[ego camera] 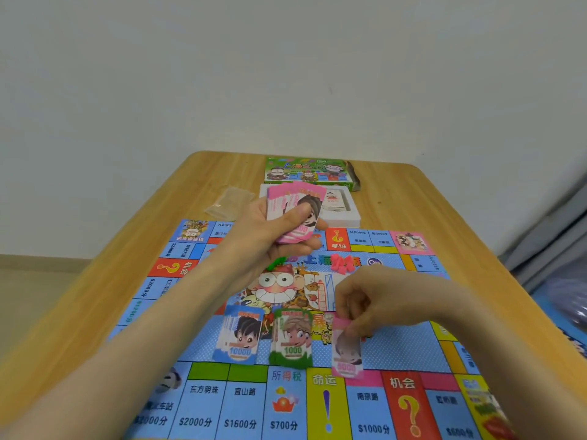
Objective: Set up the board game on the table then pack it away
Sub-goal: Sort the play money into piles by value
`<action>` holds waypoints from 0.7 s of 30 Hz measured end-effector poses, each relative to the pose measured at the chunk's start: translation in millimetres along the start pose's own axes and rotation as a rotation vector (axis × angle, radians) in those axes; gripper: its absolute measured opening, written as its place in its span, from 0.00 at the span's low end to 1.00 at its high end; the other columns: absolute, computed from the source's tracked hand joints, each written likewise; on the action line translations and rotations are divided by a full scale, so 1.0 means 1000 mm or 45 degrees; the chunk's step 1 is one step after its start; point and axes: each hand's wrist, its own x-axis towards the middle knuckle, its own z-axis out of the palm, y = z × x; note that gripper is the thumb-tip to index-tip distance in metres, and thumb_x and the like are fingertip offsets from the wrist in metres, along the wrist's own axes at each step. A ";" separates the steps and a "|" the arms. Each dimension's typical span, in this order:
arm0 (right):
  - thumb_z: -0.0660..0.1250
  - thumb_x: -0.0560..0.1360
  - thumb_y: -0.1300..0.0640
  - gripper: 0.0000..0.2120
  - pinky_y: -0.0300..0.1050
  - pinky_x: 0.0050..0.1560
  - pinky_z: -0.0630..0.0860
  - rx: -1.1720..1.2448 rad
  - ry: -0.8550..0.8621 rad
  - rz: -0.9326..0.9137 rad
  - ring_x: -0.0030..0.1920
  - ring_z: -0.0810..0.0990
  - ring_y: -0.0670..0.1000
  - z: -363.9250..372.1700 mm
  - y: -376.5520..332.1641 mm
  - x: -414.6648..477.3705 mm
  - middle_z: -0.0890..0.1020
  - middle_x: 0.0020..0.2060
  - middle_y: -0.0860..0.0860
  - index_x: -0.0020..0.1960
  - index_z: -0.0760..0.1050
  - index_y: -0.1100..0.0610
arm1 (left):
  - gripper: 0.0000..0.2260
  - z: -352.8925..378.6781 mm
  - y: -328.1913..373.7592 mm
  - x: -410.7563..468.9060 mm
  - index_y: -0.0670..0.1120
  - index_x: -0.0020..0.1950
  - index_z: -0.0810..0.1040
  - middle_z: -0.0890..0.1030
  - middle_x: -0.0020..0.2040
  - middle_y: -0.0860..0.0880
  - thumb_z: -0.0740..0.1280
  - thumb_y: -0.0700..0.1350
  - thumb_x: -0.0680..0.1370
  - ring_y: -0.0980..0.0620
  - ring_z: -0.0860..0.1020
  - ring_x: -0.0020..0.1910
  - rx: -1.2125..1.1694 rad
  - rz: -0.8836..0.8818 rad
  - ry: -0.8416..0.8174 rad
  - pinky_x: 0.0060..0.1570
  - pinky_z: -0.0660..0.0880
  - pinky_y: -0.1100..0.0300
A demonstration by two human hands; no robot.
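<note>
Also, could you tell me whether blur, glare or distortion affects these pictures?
Head view: the wide lens bows the table edges; the pink note pinched in the right hand is motion-blurred; the pink stack in the left hand, the blue stack and green stack read clearer; soft light, no glare on the board.

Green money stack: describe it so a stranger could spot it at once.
A blue game board lies on the wooden table, with play money in a row near its front. The green stack is in the middle, marked 1000, between a blue stack and the pink note that the right hand holds.
</note>
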 end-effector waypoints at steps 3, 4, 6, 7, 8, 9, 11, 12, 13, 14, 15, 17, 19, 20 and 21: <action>0.73 0.70 0.49 0.10 0.35 0.32 0.68 -0.063 0.110 0.047 0.28 0.73 0.39 -0.002 -0.003 0.002 0.76 0.29 0.43 0.42 0.75 0.53 | 0.07 0.009 -0.005 0.004 0.43 0.48 0.77 0.84 0.37 0.47 0.65 0.43 0.72 0.55 0.81 0.28 -0.028 -0.014 0.004 0.27 0.77 0.67; 0.72 0.70 0.47 0.11 0.33 0.30 0.66 -0.065 0.203 0.052 0.26 0.71 0.39 -0.003 -0.003 0.003 0.74 0.27 0.43 0.41 0.75 0.53 | 0.06 0.012 -0.007 0.005 0.42 0.48 0.77 0.84 0.37 0.47 0.66 0.42 0.73 0.54 0.81 0.28 -0.019 -0.019 0.006 0.27 0.77 0.67; 0.68 0.74 0.47 0.13 0.32 0.27 0.62 0.047 0.452 0.019 0.23 0.67 0.41 -0.004 -0.001 0.009 0.68 0.24 0.44 0.40 0.75 0.57 | 0.03 0.015 -0.012 0.004 0.42 0.48 0.77 0.84 0.35 0.46 0.66 0.39 0.76 0.53 0.81 0.27 0.023 -0.041 0.005 0.26 0.76 0.67; 0.66 0.76 0.50 0.13 0.32 0.27 0.61 0.142 0.609 -0.014 0.23 0.65 0.42 -0.003 0.002 0.014 0.67 0.24 0.45 0.38 0.75 0.58 | 0.02 0.016 -0.014 0.003 0.42 0.48 0.77 0.84 0.34 0.45 0.66 0.37 0.76 0.53 0.81 0.26 0.048 -0.058 -0.003 0.25 0.76 0.67; 0.65 0.77 0.53 0.13 0.36 0.29 0.61 0.256 0.774 -0.050 0.24 0.64 0.43 -0.001 0.005 0.019 0.67 0.24 0.48 0.36 0.74 0.58 | 0.02 0.017 -0.017 0.003 0.42 0.47 0.76 0.83 0.33 0.45 0.66 0.36 0.76 0.52 0.81 0.26 0.071 -0.073 -0.014 0.25 0.75 0.67; 0.63 0.78 0.56 0.14 0.40 0.30 0.62 0.392 0.935 -0.085 0.26 0.66 0.46 0.001 0.007 0.023 0.69 0.25 0.51 0.34 0.72 0.57 | 0.02 0.018 -0.019 0.002 0.42 0.47 0.77 0.83 0.32 0.45 0.66 0.36 0.76 0.51 0.81 0.26 0.093 -0.079 -0.026 0.25 0.76 0.66; 0.59 0.79 0.58 0.16 0.45 0.31 0.63 0.659 1.170 -0.178 0.29 0.66 0.52 0.005 0.008 0.030 0.69 0.27 0.58 0.34 0.70 0.62 | 0.04 0.019 -0.023 0.002 0.43 0.48 0.77 0.84 0.34 0.45 0.67 0.36 0.76 0.50 0.82 0.27 0.134 -0.082 -0.046 0.26 0.77 0.64; 0.58 0.81 0.56 0.17 0.45 0.30 0.63 0.755 1.232 -0.234 0.29 0.65 0.53 0.006 0.006 0.030 0.68 0.29 0.59 0.37 0.70 0.67 | 0.04 0.020 -0.024 0.001 0.44 0.48 0.78 0.84 0.35 0.45 0.67 0.36 0.75 0.49 0.82 0.28 0.149 -0.086 -0.050 0.26 0.77 0.64; 0.56 0.81 0.54 0.19 0.41 0.28 0.63 0.830 1.268 -0.290 0.28 0.64 0.52 0.007 0.002 0.029 0.68 0.29 0.59 0.41 0.69 0.69 | 0.05 0.021 -0.026 0.001 0.44 0.49 0.78 0.84 0.35 0.45 0.68 0.36 0.75 0.49 0.82 0.28 0.160 -0.091 -0.052 0.27 0.77 0.63; 0.54 0.82 0.51 0.20 0.38 0.27 0.63 0.891 1.289 -0.351 0.27 0.65 0.50 0.008 -0.002 0.027 0.68 0.29 0.59 0.43 0.69 0.68 | 0.07 0.022 -0.026 0.000 0.44 0.50 0.78 0.84 0.36 0.45 0.68 0.36 0.75 0.48 0.82 0.29 0.172 -0.096 -0.053 0.27 0.77 0.63; 0.53 0.81 0.49 0.20 0.36 0.25 0.64 0.946 1.301 -0.412 0.26 0.66 0.49 0.008 -0.005 0.025 0.69 0.28 0.57 0.43 0.70 0.65 | 0.08 0.023 -0.027 -0.001 0.44 0.51 0.78 0.84 0.37 0.44 0.69 0.35 0.74 0.48 0.82 0.29 0.182 -0.100 -0.053 0.27 0.77 0.63; 0.55 0.78 0.48 0.16 0.37 0.24 0.66 1.020 1.322 -0.500 0.26 0.69 0.50 0.009 -0.010 0.020 0.71 0.29 0.52 0.42 0.71 0.60 | 0.10 0.023 -0.028 -0.002 0.44 0.53 0.78 0.84 0.38 0.44 0.70 0.35 0.73 0.48 0.82 0.30 0.195 -0.104 -0.044 0.27 0.77 0.63; 0.63 0.77 0.53 0.11 0.40 0.26 0.68 0.972 1.371 -0.510 0.27 0.70 0.50 0.009 -0.012 0.019 0.72 0.30 0.51 0.40 0.70 0.59 | 0.10 0.022 -0.028 -0.003 0.44 0.51 0.79 0.84 0.37 0.46 0.71 0.34 0.72 0.48 0.82 0.30 0.193 -0.102 -0.023 0.27 0.78 0.63; 0.67 0.76 0.57 0.09 0.40 0.27 0.70 0.923 1.384 -0.493 0.27 0.71 0.50 0.009 -0.011 0.020 0.74 0.30 0.51 0.40 0.70 0.59 | 0.10 0.022 -0.028 -0.003 0.44 0.51 0.79 0.84 0.36 0.47 0.71 0.34 0.72 0.49 0.82 0.29 0.188 -0.102 -0.009 0.27 0.78 0.63; 0.69 0.74 0.61 0.08 0.40 0.28 0.72 0.894 1.380 -0.478 0.28 0.73 0.49 0.010 -0.011 0.020 0.75 0.30 0.50 0.40 0.71 0.58 | 0.11 0.021 -0.029 -0.004 0.44 0.51 0.79 0.84 0.36 0.47 0.71 0.34 0.71 0.49 0.82 0.29 0.179 -0.103 0.002 0.27 0.78 0.63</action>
